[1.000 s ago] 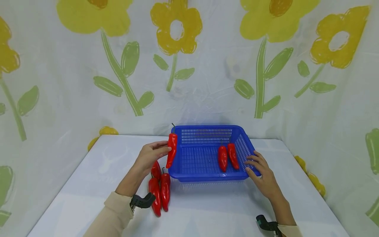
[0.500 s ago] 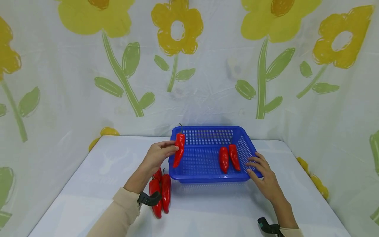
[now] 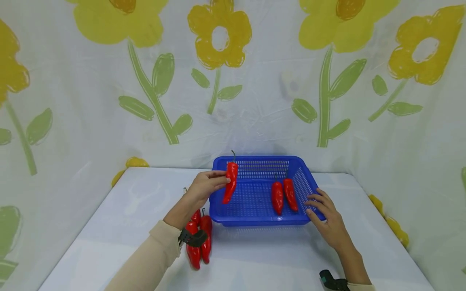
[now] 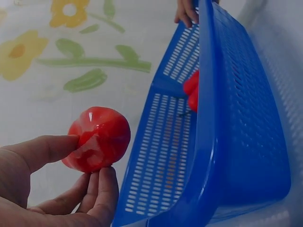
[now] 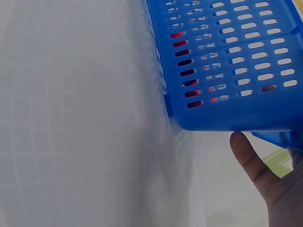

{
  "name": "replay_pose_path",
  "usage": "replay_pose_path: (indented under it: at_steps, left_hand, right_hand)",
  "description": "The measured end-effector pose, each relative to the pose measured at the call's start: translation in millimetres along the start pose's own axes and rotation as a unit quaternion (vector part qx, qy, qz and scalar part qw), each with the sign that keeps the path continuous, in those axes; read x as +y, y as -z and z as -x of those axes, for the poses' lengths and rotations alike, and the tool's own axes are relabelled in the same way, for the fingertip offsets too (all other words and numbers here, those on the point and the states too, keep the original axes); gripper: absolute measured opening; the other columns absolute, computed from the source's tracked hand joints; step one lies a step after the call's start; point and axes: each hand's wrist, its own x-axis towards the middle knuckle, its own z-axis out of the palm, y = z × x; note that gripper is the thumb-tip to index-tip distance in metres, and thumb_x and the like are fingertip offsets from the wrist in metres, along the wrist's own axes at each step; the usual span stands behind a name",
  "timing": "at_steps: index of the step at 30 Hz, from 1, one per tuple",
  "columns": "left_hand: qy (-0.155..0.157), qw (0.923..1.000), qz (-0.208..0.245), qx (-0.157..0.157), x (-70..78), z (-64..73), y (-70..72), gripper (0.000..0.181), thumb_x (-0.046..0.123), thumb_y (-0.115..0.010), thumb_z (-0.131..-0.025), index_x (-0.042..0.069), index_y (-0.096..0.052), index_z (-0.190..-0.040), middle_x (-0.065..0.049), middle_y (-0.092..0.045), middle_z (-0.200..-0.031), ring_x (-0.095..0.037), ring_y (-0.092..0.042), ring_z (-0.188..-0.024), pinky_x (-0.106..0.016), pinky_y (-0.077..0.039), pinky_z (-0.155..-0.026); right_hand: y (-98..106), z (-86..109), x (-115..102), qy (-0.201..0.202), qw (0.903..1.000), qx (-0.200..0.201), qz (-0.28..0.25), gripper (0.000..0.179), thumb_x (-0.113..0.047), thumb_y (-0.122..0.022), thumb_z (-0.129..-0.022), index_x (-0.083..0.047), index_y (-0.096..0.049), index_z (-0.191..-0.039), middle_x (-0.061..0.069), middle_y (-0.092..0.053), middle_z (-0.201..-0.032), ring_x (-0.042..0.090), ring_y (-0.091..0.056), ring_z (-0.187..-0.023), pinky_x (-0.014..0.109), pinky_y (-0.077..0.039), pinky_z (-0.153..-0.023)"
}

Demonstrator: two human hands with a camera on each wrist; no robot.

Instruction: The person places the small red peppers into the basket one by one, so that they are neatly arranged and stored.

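Note:
A red chili pepper [image 3: 231, 182] with a green stem hangs upright, pinched between the thumb and fingers of my left hand [image 3: 207, 186]. It is held over the left part of a blue plastic basket [image 3: 255, 223]; the left wrist view shows this pepper [image 4: 100, 137] end-on. Two more red peppers [image 3: 277, 198] lie inside the basket at its right. My right hand [image 3: 329, 224] rests on the basket's right rim near the front corner, fingers draped over the edge. In the right wrist view its straight thumb [image 5: 251, 163] touches the rim, and the other fingers are mostly hidden.
Several red peppers [image 3: 206, 238] lie on the white table [image 3: 265, 258] left of the basket, partly covered by the left wrist and its black strap [image 3: 193, 238]. A white cloth with printed flowers [image 3: 251, 121] hangs behind and at both sides.
My left hand has carried the pepper rightward, from outside the basket's left rim to over its inside. The right hand stays on the rim.

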Motion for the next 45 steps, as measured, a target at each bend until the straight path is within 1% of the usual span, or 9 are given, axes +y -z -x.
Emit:
replay_pose_path:
  at_steps: [6,9,13,20,27,31,38,41,45]
  left_hand:
    - [0.014,0.9998,0.012,-0.002,1.4,-7.9,-8.8,0.042,0.006,-0.072,-0.092,-0.006,-0.059,-0.129,-0.020,-0.062,-0.124,-0.030,-0.067,-0.109,-0.040,-0.051,-0.099]
    - [0.018,0.9998,0.009,0.000,0.8,-12.3,-13.6,0.040,0.005,-0.073,-0.091,-0.006,-0.060,-0.127,-0.020,-0.063,-0.122,-0.029,-0.067,-0.108,-0.038,-0.053,-0.095]
    - [0.017,0.9999,-0.001,-0.002,0.3,-17.5,-21.1,0.036,0.004,-0.073,-0.090,-0.007,-0.062,-0.123,-0.021,-0.064,-0.120,-0.031,-0.067,-0.106,-0.039,-0.054,-0.094]
    - [0.014,0.9997,-0.020,-0.009,2.7,-22.4,-34.5,0.033,0.002,-0.073,-0.089,-0.008,-0.063,-0.119,-0.021,-0.065,-0.116,-0.032,-0.068,-0.105,-0.039,-0.055,-0.092]
    - [0.025,0.9991,-0.033,-0.003,3.7,-27.4,-44.4,0.029,0.002,-0.073,-0.089,-0.007,-0.065,-0.115,-0.020,-0.067,-0.112,-0.031,-0.070,-0.101,-0.040,-0.055,-0.093]
    - [0.031,0.9992,-0.025,-0.008,0.2,-32.2,-48.5,0.029,0.000,-0.072,-0.089,-0.010,-0.063,-0.114,-0.022,-0.067,-0.111,-0.033,-0.071,-0.100,-0.043,-0.053,-0.095]
    - [0.041,0.9989,-0.018,-0.011,-9.7,-41.6,-54.8,0.029,-0.004,-0.073,-0.086,-0.013,-0.063,-0.112,-0.023,-0.069,-0.108,-0.033,-0.071,-0.098,-0.045,-0.052,-0.096]
    - [0.044,0.9988,-0.020,-0.012,-13.6,-46.1,-58.1,0.029,-0.004,-0.073,-0.085,-0.014,-0.064,-0.111,-0.024,-0.070,-0.106,-0.034,-0.071,-0.098,-0.045,-0.053,-0.094]
    - [0.055,0.9978,-0.037,-0.009,-15.6,-50.2,-63.3,0.031,-0.001,-0.075,-0.085,-0.013,-0.064,-0.112,-0.022,-0.071,-0.104,-0.033,-0.072,-0.097,-0.043,-0.054,-0.093]
  right_hand:
    - [2,-0.4,-1,0.000,1.0000,0.000,0.006,0.024,-0.020,-0.065,-0.097,-0.007,-0.070,-0.117,0.012,-0.047,-0.147,0.032,-0.020,-0.149,0.077,-0.030,-0.101]
    - [2,-0.4,0,0.001,1.0000,0.003,0.007,0.024,-0.020,-0.065,-0.097,-0.008,-0.071,-0.116,0.012,-0.048,-0.147,0.032,-0.021,-0.149,0.077,-0.030,-0.101]
    - [2,0.3,0,0.004,1.0000,0.006,0.006,0.022,-0.020,-0.066,-0.097,-0.009,-0.071,-0.116,0.011,-0.049,-0.145,0.031,-0.021,-0.149,0.077,-0.029,-0.102]
    - [4,0.6,-1,0.004,1.0000,0.006,0.006,0.021,-0.020,-0.065,-0.097,-0.010,-0.071,-0.115,0.010,-0.049,-0.145,0.034,-0.021,-0.148,0.078,-0.031,-0.099]
    - [4,-0.8,0,-0.003,1.0000,-0.001,0.009,0.023,-0.022,-0.065,-0.097,-0.010,-0.070,-0.116,0.010,-0.049,-0.146,0.032,-0.021,-0.148,0.077,-0.030,-0.101]
    - [3,-0.2,2,-0.004,1.0000,-0.004,0.005,0.022,-0.021,-0.066,-0.097,-0.010,-0.070,-0.116,0.010,-0.049,-0.145,0.033,-0.021,-0.148,0.076,-0.028,-0.103]
    - [0,2.0,1,-0.007,1.0000,-0.004,0.005,0.022,-0.020,-0.066,-0.097,-0.009,-0.070,-0.115,0.010,-0.050,-0.144,0.035,-0.021,-0.148,0.077,-0.028,-0.102]
    - [0,1.8,1,-0.009,0.9999,-0.005,0.002,0.021,-0.018,-0.066,-0.097,-0.009,-0.070,-0.115,0.011,-0.050,-0.143,0.035,-0.021,-0.147,0.077,-0.028,-0.102]
    - [0,1.0,-1,-0.009,0.9999,-0.006,0.002,0.021,-0.017,-0.067,-0.096,-0.009,-0.070,-0.115,0.011,-0.051,-0.143,0.036,-0.021,-0.147,0.077,-0.027,-0.102]
